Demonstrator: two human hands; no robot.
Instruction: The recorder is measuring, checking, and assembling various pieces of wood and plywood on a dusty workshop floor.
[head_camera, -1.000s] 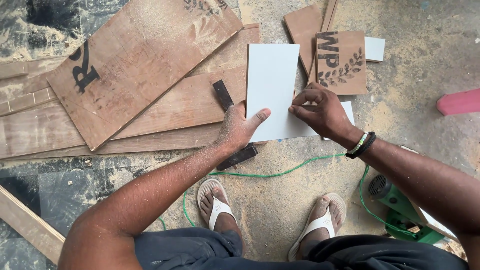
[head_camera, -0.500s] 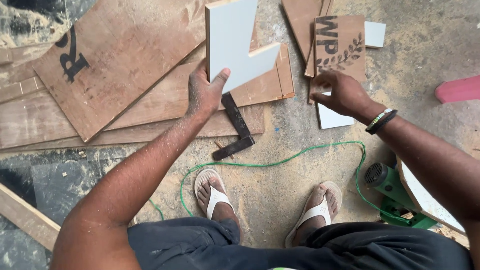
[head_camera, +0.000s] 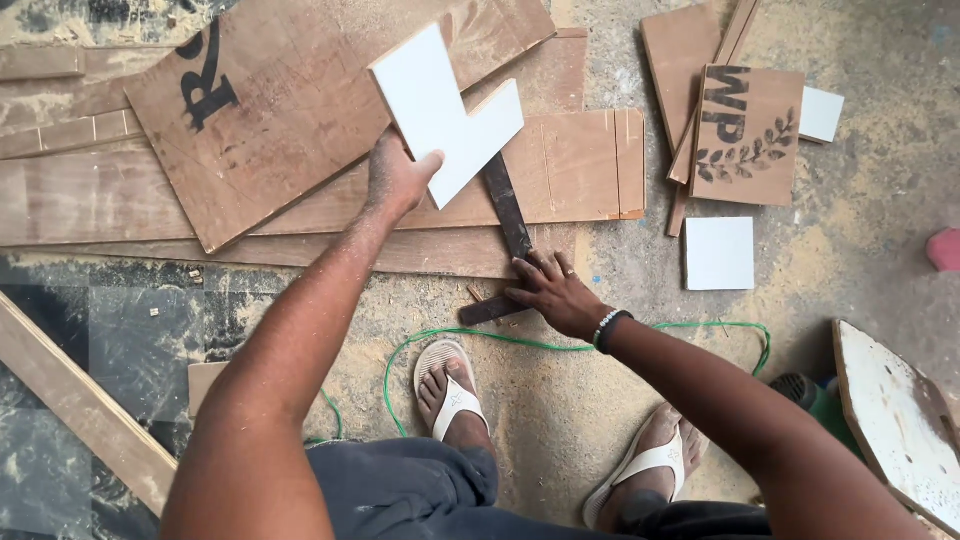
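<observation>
Left arm stretched forward, dusted with sawdust; left hand (head_camera: 398, 178) lifted, grip clenched on the lower edge of the white notched board (head_camera: 443, 110), thumb on its face; board is flat laminate, L-like outline with a step cut out of one corner, pale raw edge showing, held tilted above the plywood sheets (head_camera: 300, 150); right arm reaches in across the body, beaded and dark bands at the wrist; right hand (head_camera: 553, 290) low, palm down, fingers spread and pressed on the dark metal square (head_camera: 505, 235), grip released, nothing enclosed; square is L-shaped, long blade running up under the white notched board, short leg lying on the floor beside the right hand; plywood sheets are brown, scuffed, overlapping, one with black stencil marks; small white square offcut (head_camera: 719, 253) well right of the metal square, flat on the sandy floor (head_camera: 860, 230); stencilled plywood piece (head_camera: 745, 135) above that offcut; green cord (head_camera: 500, 340) loops just below the metal square, past the sandalled feet (head_camera: 450, 390); floor gritty, covered in sawdust.
</observation>
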